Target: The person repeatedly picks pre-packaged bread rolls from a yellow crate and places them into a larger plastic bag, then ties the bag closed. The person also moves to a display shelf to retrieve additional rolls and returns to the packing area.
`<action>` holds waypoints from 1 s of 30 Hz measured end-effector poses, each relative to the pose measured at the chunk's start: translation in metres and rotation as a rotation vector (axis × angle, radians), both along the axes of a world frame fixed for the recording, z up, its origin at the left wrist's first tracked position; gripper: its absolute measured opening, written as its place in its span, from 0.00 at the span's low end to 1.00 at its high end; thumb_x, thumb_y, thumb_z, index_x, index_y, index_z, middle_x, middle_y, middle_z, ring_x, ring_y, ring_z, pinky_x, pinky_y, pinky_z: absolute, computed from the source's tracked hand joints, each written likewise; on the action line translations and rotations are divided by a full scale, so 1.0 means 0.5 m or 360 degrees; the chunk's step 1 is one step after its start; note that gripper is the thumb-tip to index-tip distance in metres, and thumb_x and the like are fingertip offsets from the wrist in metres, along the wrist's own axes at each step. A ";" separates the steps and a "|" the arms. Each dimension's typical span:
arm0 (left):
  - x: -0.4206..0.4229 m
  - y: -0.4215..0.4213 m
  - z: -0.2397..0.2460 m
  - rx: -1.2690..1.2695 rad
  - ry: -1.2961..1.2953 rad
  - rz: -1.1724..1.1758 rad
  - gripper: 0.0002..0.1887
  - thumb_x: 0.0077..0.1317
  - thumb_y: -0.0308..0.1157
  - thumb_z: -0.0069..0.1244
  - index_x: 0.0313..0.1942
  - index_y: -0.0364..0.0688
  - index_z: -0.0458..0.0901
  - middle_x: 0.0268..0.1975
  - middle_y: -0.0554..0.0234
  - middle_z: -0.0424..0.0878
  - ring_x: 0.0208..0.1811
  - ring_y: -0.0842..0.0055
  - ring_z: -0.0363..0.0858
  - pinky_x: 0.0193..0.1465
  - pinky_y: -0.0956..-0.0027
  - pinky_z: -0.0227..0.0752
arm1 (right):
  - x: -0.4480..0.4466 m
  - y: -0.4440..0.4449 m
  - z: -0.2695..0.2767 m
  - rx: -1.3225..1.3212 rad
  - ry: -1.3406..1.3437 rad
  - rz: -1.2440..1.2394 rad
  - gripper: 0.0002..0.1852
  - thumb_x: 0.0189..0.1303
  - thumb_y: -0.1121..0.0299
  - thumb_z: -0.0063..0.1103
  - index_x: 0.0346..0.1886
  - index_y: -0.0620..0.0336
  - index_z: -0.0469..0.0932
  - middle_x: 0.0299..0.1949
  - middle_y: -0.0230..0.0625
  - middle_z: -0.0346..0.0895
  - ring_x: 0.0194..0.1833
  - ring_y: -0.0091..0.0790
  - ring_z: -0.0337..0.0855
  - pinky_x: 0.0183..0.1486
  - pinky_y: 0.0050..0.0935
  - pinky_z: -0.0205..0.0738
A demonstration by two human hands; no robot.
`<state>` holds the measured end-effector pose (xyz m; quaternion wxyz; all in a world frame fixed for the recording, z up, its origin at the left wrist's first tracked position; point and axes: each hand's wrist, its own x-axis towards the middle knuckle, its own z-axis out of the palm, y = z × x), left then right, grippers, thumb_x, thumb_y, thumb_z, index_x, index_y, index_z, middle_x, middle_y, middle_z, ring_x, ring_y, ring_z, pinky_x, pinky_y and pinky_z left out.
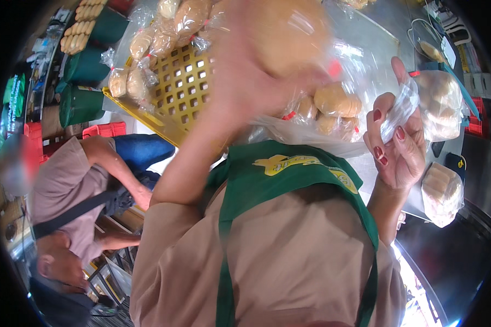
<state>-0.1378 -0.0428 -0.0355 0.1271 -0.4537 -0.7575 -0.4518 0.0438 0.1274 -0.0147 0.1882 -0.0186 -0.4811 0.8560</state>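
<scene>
My left hand (253, 81), blurred, grips a round brown bread (292, 34) that looks bagged in clear plastic. The bread is above the near side of a yellow plastic crate (182, 88). My right hand (399, 151) is raised on the right, palm towards me, its bent fingers around a crumpled piece of clear plastic (401, 108). Between my hands lie bagged bread rolls (337, 102) with red ties, beside a sheet of clear plastic (302, 133). More bagged rolls (163, 34) with red ties rest at the crate's far left.
A bag of buns (440, 104) and a bagged sliced loaf (442, 190) stand on the metal counter at right. Green bins (82, 104) and red crates (104, 129) are on the left. A person (73, 175) is close to my left side, arm near mine.
</scene>
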 end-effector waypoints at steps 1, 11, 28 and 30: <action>0.042 0.015 -0.016 -0.0305 0.0079 0.0010 0.45 0.53 0.43 0.66 0.68 0.43 0.59 0.52 0.38 0.76 0.44 0.53 0.83 0.42 0.58 0.80 | 0.000 0.004 0.002 -0.0048 0.0045 0.0010 0.46 0.60 0.73 0.60 0.74 0.71 0.40 0.41 0.48 0.74 0.20 0.25 0.71 0.19 0.17 0.63; 0.100 0.045 -0.062 -0.1424 -0.0322 -0.0545 0.43 0.59 0.57 0.56 0.70 0.50 0.58 0.48 0.33 0.76 0.39 0.50 0.84 0.36 0.53 0.79 | 0.042 0.020 0.006 -0.0305 0.0175 -0.0082 0.48 0.60 0.76 0.61 0.74 0.72 0.35 0.39 0.45 0.70 0.23 0.29 0.71 0.18 0.20 0.64; -0.544 0.225 -0.258 -0.0654 -0.0143 0.0351 0.31 0.61 0.44 0.58 0.61 0.41 0.71 0.50 0.40 0.82 0.53 0.58 0.81 0.51 0.59 0.75 | 0.055 0.073 -0.009 -0.0002 -0.0041 -0.0262 0.50 0.55 0.70 0.67 0.74 0.73 0.42 0.37 0.43 0.73 0.26 0.32 0.76 0.47 0.38 0.79; -0.565 0.232 -0.291 -0.0801 -0.0414 0.0253 0.35 0.59 0.43 0.61 0.62 0.37 0.69 0.50 0.44 0.83 0.52 0.63 0.82 0.50 0.63 0.76 | 0.060 0.076 -0.010 0.0072 -0.0089 -0.0248 0.50 0.55 0.71 0.67 0.74 0.72 0.42 0.38 0.44 0.74 0.29 0.33 0.79 0.54 0.45 0.77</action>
